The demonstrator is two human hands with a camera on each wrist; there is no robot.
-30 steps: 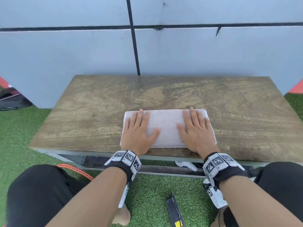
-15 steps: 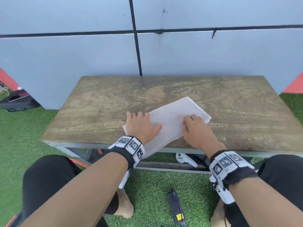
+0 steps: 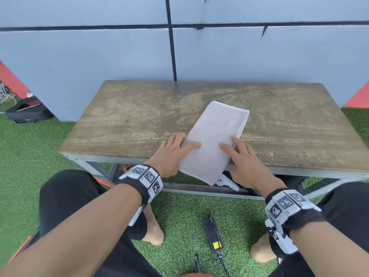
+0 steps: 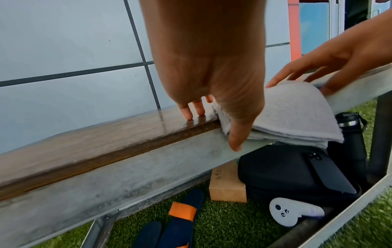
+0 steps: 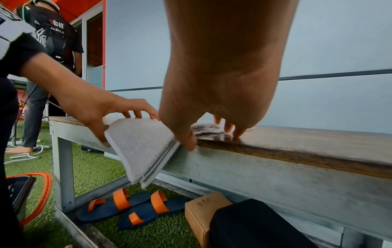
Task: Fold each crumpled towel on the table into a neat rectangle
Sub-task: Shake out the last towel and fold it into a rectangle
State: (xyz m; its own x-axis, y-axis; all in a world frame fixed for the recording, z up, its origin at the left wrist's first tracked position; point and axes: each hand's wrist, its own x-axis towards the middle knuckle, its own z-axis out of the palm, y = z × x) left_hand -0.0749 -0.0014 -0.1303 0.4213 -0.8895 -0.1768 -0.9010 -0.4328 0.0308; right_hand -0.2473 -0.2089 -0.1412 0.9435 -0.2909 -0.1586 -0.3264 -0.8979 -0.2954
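Observation:
A folded white towel (image 3: 215,132) lies as a long rectangle on the wooden table (image 3: 129,116), angled away to the right. Its near end hangs over the front edge, and the stacked layers (image 5: 157,161) show there. My left hand (image 3: 175,154) holds the towel's left side, index finger on top and thumb (image 4: 235,141) under the overhanging part. My right hand (image 3: 243,162) holds the right side, index finger on top and thumb (image 5: 188,141) against the layered edge at the table rim. The other fingertips touch the tabletop beside the towel.
Under the table lie a white controller (image 3: 225,182), a black bag (image 4: 286,171), a cardboard box (image 4: 228,186), a dark bottle (image 4: 350,134) and blue-orange sandals (image 5: 131,206). A black device (image 3: 212,234) lies on the grass between my knees. Another person (image 5: 53,42) stands at the left.
The towel has turned from lying crosswise to pointing away, and its near end has slid over the front edge. Both hands went from lying flat on top to holding its sides.

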